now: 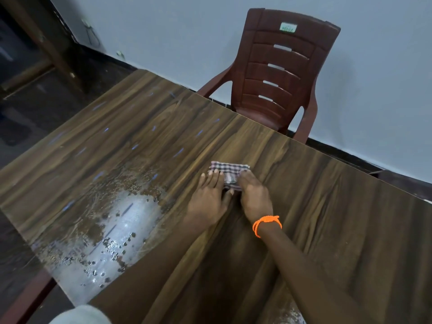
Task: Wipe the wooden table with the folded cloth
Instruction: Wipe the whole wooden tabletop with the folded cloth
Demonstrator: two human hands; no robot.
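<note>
A small folded checked cloth (228, 170) lies on the brown wooden table (339, 218) near its middle. My left hand (208, 197) rests flat with its fingers on the cloth's left part. My right hand (253, 195), with an orange thread band at the wrist, presses on the cloth's right part. Both hands cover the cloth's near half. A wet, shiny patch with dark specks (112, 228) spreads over the table to the left of my hands.
A dark red plastic chair (278, 73) stands at the table's far edge against a pale wall. Dark floor and a wooden furniture leg (46, 40) lie to the far left. The table's left edge runs close to the wet patch.
</note>
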